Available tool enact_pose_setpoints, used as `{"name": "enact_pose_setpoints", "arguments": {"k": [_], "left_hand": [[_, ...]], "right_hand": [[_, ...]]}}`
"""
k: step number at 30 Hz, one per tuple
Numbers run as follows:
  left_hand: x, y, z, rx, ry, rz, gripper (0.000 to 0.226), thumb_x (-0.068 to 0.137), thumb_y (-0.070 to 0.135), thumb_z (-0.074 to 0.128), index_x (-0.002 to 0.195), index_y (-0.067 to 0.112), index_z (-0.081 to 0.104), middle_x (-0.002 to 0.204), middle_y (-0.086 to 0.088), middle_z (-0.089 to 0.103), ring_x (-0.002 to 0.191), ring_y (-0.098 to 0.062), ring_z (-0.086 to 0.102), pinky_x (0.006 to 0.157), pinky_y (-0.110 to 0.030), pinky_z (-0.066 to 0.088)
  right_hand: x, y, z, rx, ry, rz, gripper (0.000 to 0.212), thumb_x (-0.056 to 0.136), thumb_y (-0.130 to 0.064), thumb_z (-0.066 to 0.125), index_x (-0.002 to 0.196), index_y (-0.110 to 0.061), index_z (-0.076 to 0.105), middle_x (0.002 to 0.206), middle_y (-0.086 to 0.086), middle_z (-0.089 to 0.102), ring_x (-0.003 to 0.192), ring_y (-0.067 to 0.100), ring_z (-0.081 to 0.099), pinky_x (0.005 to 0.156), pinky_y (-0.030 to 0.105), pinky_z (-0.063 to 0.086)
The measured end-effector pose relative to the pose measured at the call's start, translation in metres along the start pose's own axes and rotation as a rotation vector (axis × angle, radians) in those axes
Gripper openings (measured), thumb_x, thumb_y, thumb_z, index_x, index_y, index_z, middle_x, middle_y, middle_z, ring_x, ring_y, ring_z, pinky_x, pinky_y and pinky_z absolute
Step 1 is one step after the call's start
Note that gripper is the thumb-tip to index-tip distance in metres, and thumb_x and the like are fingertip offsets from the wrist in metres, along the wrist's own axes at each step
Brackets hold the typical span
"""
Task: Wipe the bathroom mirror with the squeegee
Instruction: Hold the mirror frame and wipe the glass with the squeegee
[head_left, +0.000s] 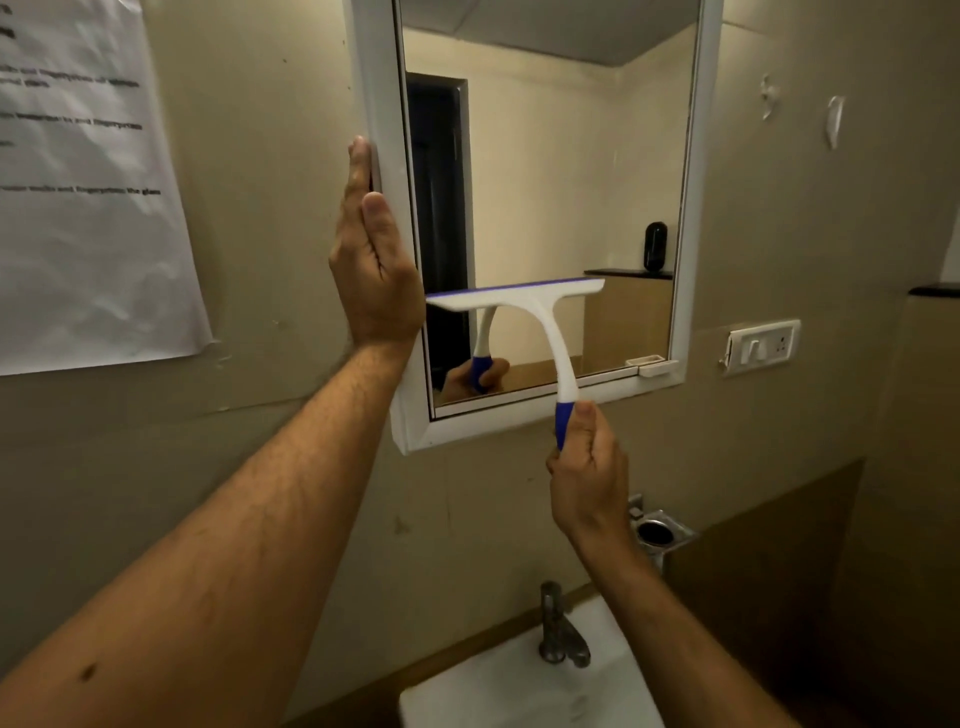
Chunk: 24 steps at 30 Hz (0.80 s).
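Observation:
A white-framed mirror (696, 208) hangs on the beige wall. My right hand (589, 470) grips the blue handle of a white squeegee (524, 304). Its blade, edged in blue, lies nearly level against the lower half of the glass. My left hand (371, 265) rests flat against the left side of the mirror frame, fingers straight and together, thumb on the frame's front. The squeegee's handle and my fingers show again as a reflection in the glass.
A white sink (519, 691) with a metal tap (558, 631) sits below the mirror. A metal holder (660, 532) is fixed to the wall at right, a switch plate (761, 345) above it. A printed paper sheet (88, 182) hangs at left.

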<state>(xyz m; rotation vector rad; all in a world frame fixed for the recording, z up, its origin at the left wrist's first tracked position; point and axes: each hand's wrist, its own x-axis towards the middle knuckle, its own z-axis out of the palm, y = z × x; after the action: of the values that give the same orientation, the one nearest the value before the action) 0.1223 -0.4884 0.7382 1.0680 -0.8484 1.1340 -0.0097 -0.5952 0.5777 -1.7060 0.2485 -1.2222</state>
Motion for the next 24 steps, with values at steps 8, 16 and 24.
{"name": "enact_pose_setpoints", "arguments": {"k": [8, 16, 24], "left_hand": [[-0.004, -0.005, 0.001, 0.032, 0.008, 0.047, 0.043, 0.104, 0.009, 0.029, 0.142, -0.005, 0.041, 0.148, -0.017, 0.044, 0.140, -0.022, 0.039, 0.115, -0.018, 0.029], [-0.006, -0.003, 0.002, 0.059, 0.027, 0.047, 0.041, 0.104, 0.007, 0.029, 0.141, -0.006, 0.042, 0.146, -0.017, 0.046, 0.139, -0.021, 0.039, 0.114, -0.018, 0.030], [-0.008, 0.000, 0.000, 0.066, 0.026, 0.041, 0.041, 0.104, 0.005, 0.029, 0.141, -0.007, 0.041, 0.147, -0.019, 0.045, 0.139, -0.022, 0.039, 0.114, -0.017, 0.029]], "right_hand": [[-0.030, 0.028, 0.007, -0.001, -0.030, 0.061, 0.047, 0.089, -0.063, 0.020, 0.084, -0.025, 0.048, 0.062, 0.000, 0.045, 0.047, 0.004, 0.044, 0.043, 0.016, 0.038], [-0.036, 0.033, -0.008, 0.024, -0.058, 0.076, 0.044, 0.089, -0.060, 0.024, 0.083, -0.024, 0.049, 0.058, -0.004, 0.044, 0.046, 0.003, 0.045, 0.044, 0.018, 0.038], [-0.030, 0.027, 0.002, 0.019, -0.048, 0.069, 0.043, 0.089, -0.061, 0.021, 0.083, -0.027, 0.047, 0.062, -0.001, 0.045, 0.048, 0.003, 0.044, 0.044, 0.017, 0.038]]}}
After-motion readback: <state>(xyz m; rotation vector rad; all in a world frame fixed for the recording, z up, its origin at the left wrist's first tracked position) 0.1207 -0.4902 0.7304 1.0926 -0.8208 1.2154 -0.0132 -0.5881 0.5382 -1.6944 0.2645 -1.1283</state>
